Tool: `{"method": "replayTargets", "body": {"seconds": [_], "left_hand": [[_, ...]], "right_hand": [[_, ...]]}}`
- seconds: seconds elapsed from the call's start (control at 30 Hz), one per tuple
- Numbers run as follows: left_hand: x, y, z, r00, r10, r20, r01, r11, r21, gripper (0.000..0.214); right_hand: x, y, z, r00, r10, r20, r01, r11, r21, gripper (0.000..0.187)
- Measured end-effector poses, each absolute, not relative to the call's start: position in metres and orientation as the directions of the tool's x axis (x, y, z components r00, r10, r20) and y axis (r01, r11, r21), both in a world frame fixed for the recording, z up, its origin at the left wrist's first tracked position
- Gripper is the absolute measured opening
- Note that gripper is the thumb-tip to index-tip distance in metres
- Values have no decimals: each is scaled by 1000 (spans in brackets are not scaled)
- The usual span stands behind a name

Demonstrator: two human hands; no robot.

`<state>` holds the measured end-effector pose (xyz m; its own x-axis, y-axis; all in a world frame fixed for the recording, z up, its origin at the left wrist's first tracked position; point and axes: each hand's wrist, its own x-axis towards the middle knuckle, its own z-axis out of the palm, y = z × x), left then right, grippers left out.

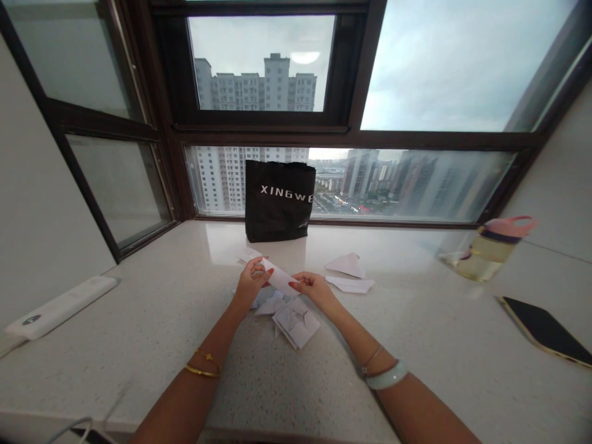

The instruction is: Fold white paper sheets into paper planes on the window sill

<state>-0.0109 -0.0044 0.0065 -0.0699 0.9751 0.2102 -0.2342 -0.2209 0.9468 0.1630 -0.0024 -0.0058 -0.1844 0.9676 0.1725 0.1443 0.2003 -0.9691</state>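
Note:
Both my hands hold a narrow folded strip of white paper [280, 277] just above the pale stone counter [185, 320]. My left hand [252, 280] pinches its far left end. My right hand [314, 287] pinches its near right end. Directly below the hands lies a small heap of folded white paper pieces [296, 320]. Two folded paper planes rest to the right, one [346, 264] farther back and one [351, 284] nearer. Another white sheet [247, 254] lies just behind my left hand.
A black bag with white letters [279, 200] stands against the window. A white power strip [60, 306] lies at the left edge. At the right stand a bottle with a pink lid [494, 246] and a dark phone [546, 330].

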Motion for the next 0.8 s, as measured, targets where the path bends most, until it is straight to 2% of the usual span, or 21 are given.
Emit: {"method": "replayTargets", "body": {"seconds": [0.13, 0.3, 0.43, 0.7, 0.8], "left_hand": [[-13, 1, 3, -63, 975, 214, -175, -222, 959, 30], [-13, 1, 2, -8, 983, 184, -234, -180, 955, 34], [-12, -2, 5, 2, 988, 153, -276, -147, 950, 37], [-11, -1, 4, 30, 992, 124, -260, -112, 959, 37], [-11, -2, 4, 12, 988, 152, -259, -144, 955, 37]], "right_hand": [[169, -3, -2, -167, 971, 169, 147, 194, -970, 32], [173, -6, 3, -140, 985, 104, 103, 119, -987, 35], [175, -6, 3, -128, 988, 81, 133, 98, -986, 37], [176, -2, -3, -148, 981, 122, -3, 123, -992, 40], [176, -3, -2, -141, 982, 129, 30, 134, -991, 37]]}}
